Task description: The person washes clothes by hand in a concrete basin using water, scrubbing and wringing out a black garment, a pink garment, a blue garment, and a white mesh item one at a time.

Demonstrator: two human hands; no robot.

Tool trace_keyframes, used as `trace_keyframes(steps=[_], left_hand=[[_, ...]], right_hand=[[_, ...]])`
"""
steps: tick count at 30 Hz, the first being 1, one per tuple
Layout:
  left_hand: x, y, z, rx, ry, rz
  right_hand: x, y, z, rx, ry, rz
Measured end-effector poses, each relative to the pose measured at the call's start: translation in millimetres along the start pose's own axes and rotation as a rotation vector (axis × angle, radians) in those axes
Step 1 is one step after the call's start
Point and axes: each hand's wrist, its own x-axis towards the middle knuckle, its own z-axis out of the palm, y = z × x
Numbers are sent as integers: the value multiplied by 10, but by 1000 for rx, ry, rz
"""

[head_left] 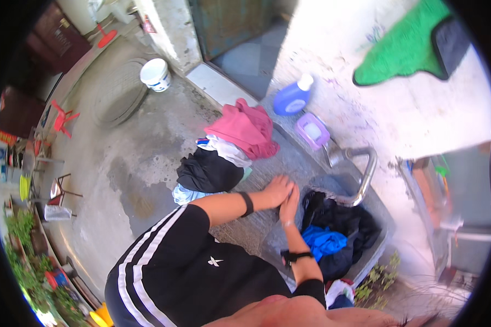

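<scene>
Over the ribbed slab, the left hand and right hand were pressed together; whether they pinched anything could not be told. Just right, the blue garment and black clothes crowded the basin under the tap, risking overflow if water ran. Farther out, the loose heap lay along the slab's edge; a nudge might have tipped it onto the concrete floor.

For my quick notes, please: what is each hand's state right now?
Left hand: against right hand; open or closed cannot be told.
Right hand: against left; likewise cannot be told.
</scene>
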Motion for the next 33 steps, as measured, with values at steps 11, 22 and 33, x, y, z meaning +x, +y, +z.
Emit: trace_keyframes(steps=[11,22,33], left_hand=[[224,4,-278,79,179,-86],[349,16,-452,-191,-129,-243],[-91,165,-591,-1498,-167,-862]], right_hand=[[327,-389,-145,-50,-47,-105],[506,79,-337,-403,-46,-66],[-226,-1240,-334,285,66,-176]])
